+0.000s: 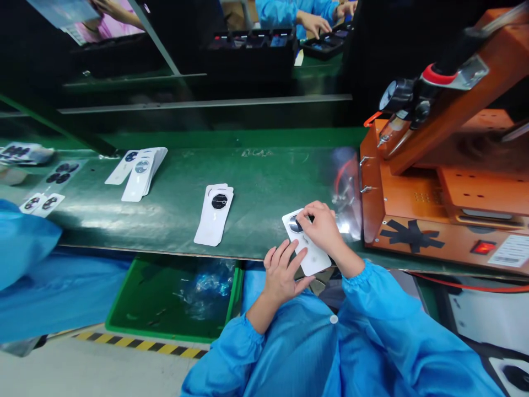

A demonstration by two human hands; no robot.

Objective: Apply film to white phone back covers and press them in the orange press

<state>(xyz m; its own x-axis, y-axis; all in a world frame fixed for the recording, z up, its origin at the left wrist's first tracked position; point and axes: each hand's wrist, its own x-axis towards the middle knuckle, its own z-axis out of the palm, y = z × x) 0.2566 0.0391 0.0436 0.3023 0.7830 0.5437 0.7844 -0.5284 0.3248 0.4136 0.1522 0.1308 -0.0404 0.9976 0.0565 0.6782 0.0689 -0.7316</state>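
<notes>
A white phone back cover lies tilted at the bench's front edge before me, its lower end at the rim. My right hand is over its upper part, thumb and fingertips drawn together at the dark round camera piece. Whatever those fingertips pinch is hidden beneath them. On the cover's left side rests my left hand, its fingers spread and touching the edge. Further left lies a small stack of white phone back covers, the top one with a black round camera piece.
An orange press machine with a gauge stands on the right. More white covers lie far left, near a co-worker's blue sleeve. Below the green bench sits a green bin with clear plastic. Another person's hands work across.
</notes>
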